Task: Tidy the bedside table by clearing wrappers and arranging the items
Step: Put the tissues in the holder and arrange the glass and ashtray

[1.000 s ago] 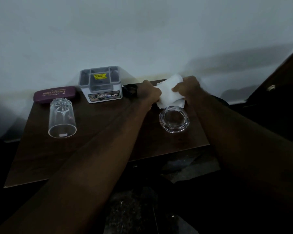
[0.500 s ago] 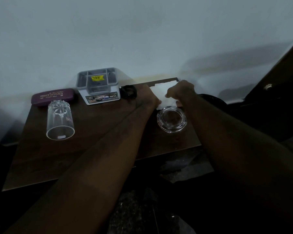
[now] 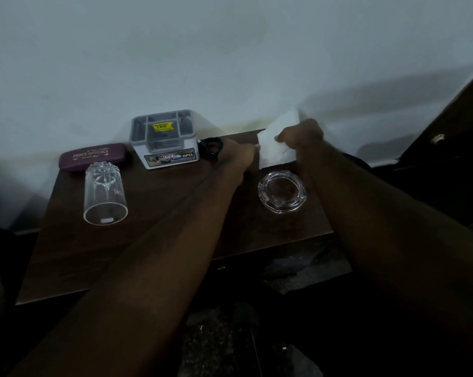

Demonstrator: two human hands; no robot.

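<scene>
A white tissue (image 3: pixel 273 148) is held at the back right of the dark wooden bedside table (image 3: pixel 153 219). My left hand (image 3: pixel 236 156) pinches its left edge and my right hand (image 3: pixel 302 136) grips its right side, lifting the far corner against the wall. Just in front of the tissue sits a clear glass ashtray (image 3: pixel 282 191). A small black round object (image 3: pixel 211 146) lies behind my left hand, partly hidden by it.
A grey compartment holder (image 3: pixel 164 140) with a yellow sticker stands at the back centre. A maroon spectacle case (image 3: pixel 92 156) lies at the back left, with an upturned clear glass (image 3: pixel 104 194) in front of it. The wall runs right behind the table.
The tissue lay flat and low half a second ago; its far corner is now raised toward the wall by my right hand. My left hand stays at its left edge.
</scene>
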